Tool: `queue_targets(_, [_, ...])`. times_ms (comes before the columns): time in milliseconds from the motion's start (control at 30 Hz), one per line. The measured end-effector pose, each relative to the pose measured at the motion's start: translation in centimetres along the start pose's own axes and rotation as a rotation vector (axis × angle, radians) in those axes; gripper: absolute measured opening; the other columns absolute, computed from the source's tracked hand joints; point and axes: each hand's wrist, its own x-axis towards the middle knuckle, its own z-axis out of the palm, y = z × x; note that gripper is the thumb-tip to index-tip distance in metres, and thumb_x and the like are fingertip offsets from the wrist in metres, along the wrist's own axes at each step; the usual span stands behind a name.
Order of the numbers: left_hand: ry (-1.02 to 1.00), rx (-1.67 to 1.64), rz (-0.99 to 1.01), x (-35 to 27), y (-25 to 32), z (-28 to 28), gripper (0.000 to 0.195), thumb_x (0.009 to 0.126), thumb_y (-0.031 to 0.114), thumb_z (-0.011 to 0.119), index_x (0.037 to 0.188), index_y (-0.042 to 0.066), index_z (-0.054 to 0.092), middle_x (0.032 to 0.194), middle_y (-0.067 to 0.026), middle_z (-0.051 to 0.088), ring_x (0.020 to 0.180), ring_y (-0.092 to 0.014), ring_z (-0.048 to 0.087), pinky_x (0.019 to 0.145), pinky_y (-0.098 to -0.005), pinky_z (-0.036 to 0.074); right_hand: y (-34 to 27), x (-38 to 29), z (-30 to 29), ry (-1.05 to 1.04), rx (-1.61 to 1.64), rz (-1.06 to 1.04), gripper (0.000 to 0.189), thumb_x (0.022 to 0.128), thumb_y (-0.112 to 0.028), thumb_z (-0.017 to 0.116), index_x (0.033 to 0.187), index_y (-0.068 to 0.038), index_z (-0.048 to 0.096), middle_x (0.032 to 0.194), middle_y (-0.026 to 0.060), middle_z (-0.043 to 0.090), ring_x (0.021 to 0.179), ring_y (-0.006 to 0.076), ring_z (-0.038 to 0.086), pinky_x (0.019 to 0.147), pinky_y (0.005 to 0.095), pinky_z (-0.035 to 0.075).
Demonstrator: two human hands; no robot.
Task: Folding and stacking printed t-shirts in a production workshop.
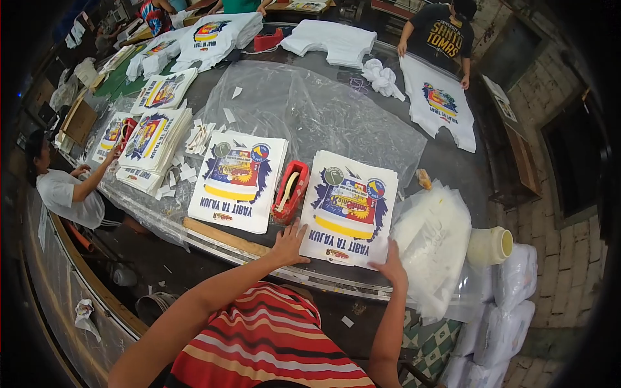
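A stack of white printed sheets (350,208) lies before me at the table's front edge, its print upside down from my side. My left hand (291,244) cups its lower left corner, fingers along the side edge and thumb near the bottom edge. At the lower right corner, my right hand (394,266) holds the opposite side, with its thumb at the bottom edge. To the left stands a red tape dispenser (290,191) with a roll of tape. Beyond it is a second stack of similar printed sheets (237,182).
Clear plastic bags (432,247) and a cream plastic jar (490,246) sit to the right, above wrapped white bundles (516,274). A plastic sheet (315,106) covers the table's middle. A person (73,189) works at left beside more stacks; another (439,36) handles a printed white shirt (441,104).
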Motion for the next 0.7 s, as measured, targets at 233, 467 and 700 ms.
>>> queue_targets(233, [0.06, 0.027, 0.087, 0.4, -0.7, 0.9, 0.11, 0.067, 0.043, 0.088, 0.154, 0.011, 0.028, 0.159, -0.0227, 0.023, 0.136, -0.04, 0.036, 0.104, -0.0564, 0.039, -1.1, -1.5, 1.1, -0.01, -0.166, -0.056, 0.114, 0.062, -0.008, 0.089, 0.155, -0.011, 0.024, 0.154, 0.0287, 0.032, 0.137, 0.0475, 0.039, 0.112, 0.0489, 0.039])
queue_targets(467, [0.087, -0.003, 0.044, 0.7, -0.8, 0.3, 0.101, 0.068, 0.038, 0.087, 0.15, 0.01, 0.034, 0.158, -0.0228, 0.024, 0.132, -0.039, 0.04, 0.1, -0.0551, 0.044, -2.0, -1.5, 1.3, -0.021, -0.247, 0.041, 0.103, 0.063, -0.01, 0.089, 0.15, -0.01, 0.034, 0.152, 0.0285, 0.035, 0.136, 0.0469, 0.039, 0.11, 0.0486, 0.041])
queue_targets(700, [0.05, -0.025, 0.063, 0.7, -1.2, -0.2, 0.092, 0.068, 0.031, 0.089, 0.143, 0.009, 0.041, 0.158, -0.0224, 0.025, 0.133, -0.038, 0.04, 0.1, -0.0555, 0.044, -2.3, -1.6, 1.4, -0.063, -0.289, 0.009, 0.076, 0.063, -0.01, 0.088, 0.13, -0.004, 0.051, 0.152, 0.0277, 0.034, 0.134, 0.0456, 0.042, 0.107, 0.0496, 0.043])
